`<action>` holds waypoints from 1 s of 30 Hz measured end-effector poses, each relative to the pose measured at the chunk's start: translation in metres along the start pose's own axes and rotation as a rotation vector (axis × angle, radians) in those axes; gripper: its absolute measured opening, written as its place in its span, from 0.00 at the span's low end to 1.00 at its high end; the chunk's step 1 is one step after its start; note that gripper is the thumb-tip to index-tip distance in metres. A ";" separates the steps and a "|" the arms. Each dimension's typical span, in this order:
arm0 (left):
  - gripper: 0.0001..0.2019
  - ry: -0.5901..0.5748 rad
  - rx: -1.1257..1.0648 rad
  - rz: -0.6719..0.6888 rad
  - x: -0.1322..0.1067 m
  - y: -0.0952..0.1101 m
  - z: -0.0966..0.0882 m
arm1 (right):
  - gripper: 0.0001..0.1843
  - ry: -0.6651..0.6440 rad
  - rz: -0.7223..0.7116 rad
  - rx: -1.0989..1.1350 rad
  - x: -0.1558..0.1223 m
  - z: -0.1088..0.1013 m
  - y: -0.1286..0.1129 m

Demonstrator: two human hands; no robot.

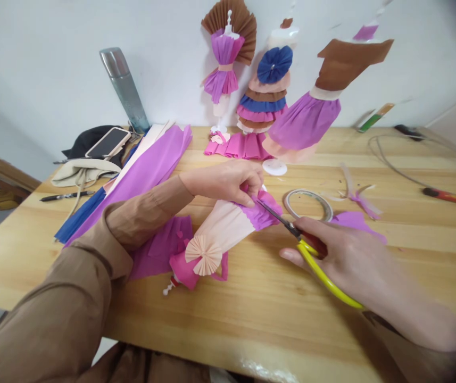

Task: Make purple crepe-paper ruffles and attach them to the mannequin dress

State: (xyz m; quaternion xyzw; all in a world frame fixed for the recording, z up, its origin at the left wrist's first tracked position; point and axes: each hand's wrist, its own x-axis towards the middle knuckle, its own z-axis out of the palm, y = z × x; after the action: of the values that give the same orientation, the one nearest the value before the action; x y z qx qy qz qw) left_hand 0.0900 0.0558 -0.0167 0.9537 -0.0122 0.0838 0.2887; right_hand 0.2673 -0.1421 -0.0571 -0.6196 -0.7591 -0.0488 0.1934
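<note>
A small mannequin doll (212, 242) in a crepe-paper dress lies on the wooden table (251, 319); the skirt is peach with a purple hem, the bodice pink with a peach rosette. My left hand (228, 181) pinches the purple hem at the skirt's far end. My right hand (343, 255) grips yellow-handled scissors (311, 252), whose blades reach into the purple hem right by my left fingers.
A tape roll (308, 205) and purple paper scraps (355, 218) lie beside my right hand. Three dressed paper mannequins (267, 90) stand at the back wall. Folded purple, blue and cream crepe sheets (140, 175), a phone (108, 142), a metal flask (126, 88) and a pen lie left. A red-handled tool (451, 198) lies right.
</note>
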 end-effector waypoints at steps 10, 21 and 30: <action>0.07 0.008 -0.055 -0.002 0.001 0.000 0.000 | 0.34 0.041 -0.089 -0.125 0.004 -0.006 -0.004; 0.06 -0.015 -0.028 -0.010 0.000 0.000 -0.001 | 0.38 0.044 -0.072 -0.127 0.004 -0.003 -0.002; 0.07 0.002 -0.038 -0.022 0.000 -0.001 0.000 | 0.36 0.121 -0.105 -0.095 0.005 -0.002 -0.004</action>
State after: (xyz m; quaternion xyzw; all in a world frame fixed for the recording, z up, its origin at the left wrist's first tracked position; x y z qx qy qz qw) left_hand 0.0904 0.0566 -0.0167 0.9480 -0.0031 0.0815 0.3075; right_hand 0.2628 -0.1393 -0.0532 -0.5833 -0.7744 -0.1320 0.2064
